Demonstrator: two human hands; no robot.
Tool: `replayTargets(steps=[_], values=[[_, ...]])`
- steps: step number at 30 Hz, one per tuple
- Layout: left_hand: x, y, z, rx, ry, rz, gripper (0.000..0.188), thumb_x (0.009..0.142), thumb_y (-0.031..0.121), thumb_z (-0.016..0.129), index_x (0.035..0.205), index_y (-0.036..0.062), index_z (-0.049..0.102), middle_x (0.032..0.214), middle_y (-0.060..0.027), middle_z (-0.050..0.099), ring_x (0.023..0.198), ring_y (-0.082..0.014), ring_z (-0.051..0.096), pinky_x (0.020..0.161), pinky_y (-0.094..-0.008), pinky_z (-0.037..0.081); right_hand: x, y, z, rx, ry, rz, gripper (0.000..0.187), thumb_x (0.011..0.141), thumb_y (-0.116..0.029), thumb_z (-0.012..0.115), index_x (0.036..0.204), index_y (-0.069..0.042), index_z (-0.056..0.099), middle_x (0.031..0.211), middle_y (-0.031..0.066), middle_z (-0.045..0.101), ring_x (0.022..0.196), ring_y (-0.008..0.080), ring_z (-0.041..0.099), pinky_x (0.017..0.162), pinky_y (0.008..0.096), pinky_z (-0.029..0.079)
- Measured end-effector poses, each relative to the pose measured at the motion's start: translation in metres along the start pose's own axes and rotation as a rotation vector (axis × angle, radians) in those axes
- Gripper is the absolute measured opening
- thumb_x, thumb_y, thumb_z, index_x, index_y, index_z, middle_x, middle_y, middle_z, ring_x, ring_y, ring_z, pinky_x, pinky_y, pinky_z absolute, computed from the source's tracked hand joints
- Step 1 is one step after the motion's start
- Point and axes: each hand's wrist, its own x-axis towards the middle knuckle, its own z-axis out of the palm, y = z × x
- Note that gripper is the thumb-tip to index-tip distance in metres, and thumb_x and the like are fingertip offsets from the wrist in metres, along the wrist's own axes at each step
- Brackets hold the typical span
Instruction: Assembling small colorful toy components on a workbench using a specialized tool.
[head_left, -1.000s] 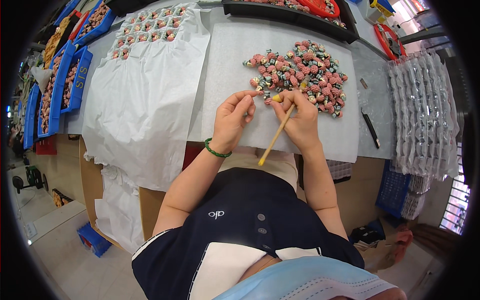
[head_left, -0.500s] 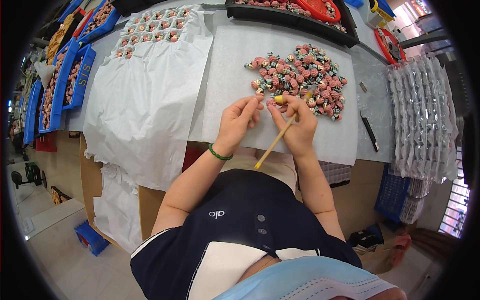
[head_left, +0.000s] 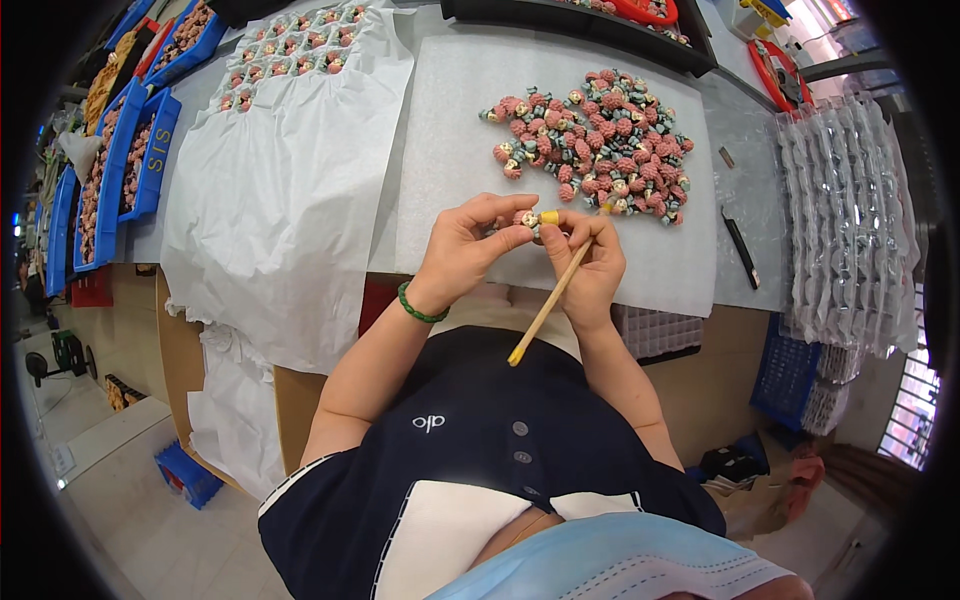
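A small figurine with a pink, bumpy head (head_left: 525, 218) is pinched between the thumb and fingers of my left hand (head_left: 468, 248). My right hand (head_left: 592, 268) is beside it, its index fingertip, in a yellow finger cover (head_left: 548, 217), touching or nearly touching the figurine. Through the right hand's fingers runs a thin wooden brush (head_left: 545, 311), slanting down toward my body; its upper tip is partly hidden at the pile. Just beyond both hands, a loose pile of similar pink and grey-green figurines (head_left: 610, 135) lies on a white foam sheet (head_left: 440, 130).
At the far left, several figurines sit in a tray (head_left: 300, 48) over white paper (head_left: 290, 190). Blue bins (head_left: 150, 155) stand at the left edge, a black tray (head_left: 580, 25) at the back. On the right are a black-handled tool (head_left: 740, 250) and stacked clear plastic trays (head_left: 845, 220).
My hands have come together around one figurine, now in my left fingers. The left hand has shifted slightly left, and the brush has moved slightly toward me with my right hand.
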Motion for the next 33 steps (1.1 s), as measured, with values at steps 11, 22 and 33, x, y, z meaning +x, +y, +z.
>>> replayTargets(steps=[11,22,33], values=[[0.002,0.002,0.006,-0.245,0.015,-0.204,0.023,0.086,0.009,0.052,0.107,-0.0002,0.056,0.075,0.0014,0.053,0.065,-0.0045,0.043,0.057,-0.0163,0.036,-0.008,0.007,0.000,0.135,0.112,0.111,0.024,0.079,0.003,0.059,0.077,-0.004,0.036,0.093,0.0147,0.056,0.079,0.0147,0.057,0.071,0.0258,0.049],[0.002,-0.002,0.003,-0.472,-0.053,-0.186,0.024,0.084,0.004,0.052,0.108,0.0012,0.050,0.100,-0.0072,0.057,0.086,-0.0093,0.052,0.071,-0.0229,0.042,-0.009,0.007,-0.012,-0.305,-0.025,-0.224,0.030,0.073,0.008,0.063,0.078,-0.003,0.036,0.096,0.0172,0.054,0.087,0.0189,0.058,0.077,0.0278,0.049],[0.002,0.013,-0.003,-0.404,-0.047,-0.148,0.036,0.084,0.001,0.048,0.119,-0.0009,0.041,0.115,-0.0149,0.051,0.103,-0.0194,0.052,0.086,-0.0310,0.043,-0.003,0.000,-0.017,-0.362,-0.080,-0.345,0.032,0.072,0.006,0.066,0.078,-0.004,0.036,0.094,0.0168,0.056,0.084,0.0177,0.056,0.074,0.0274,0.048]])
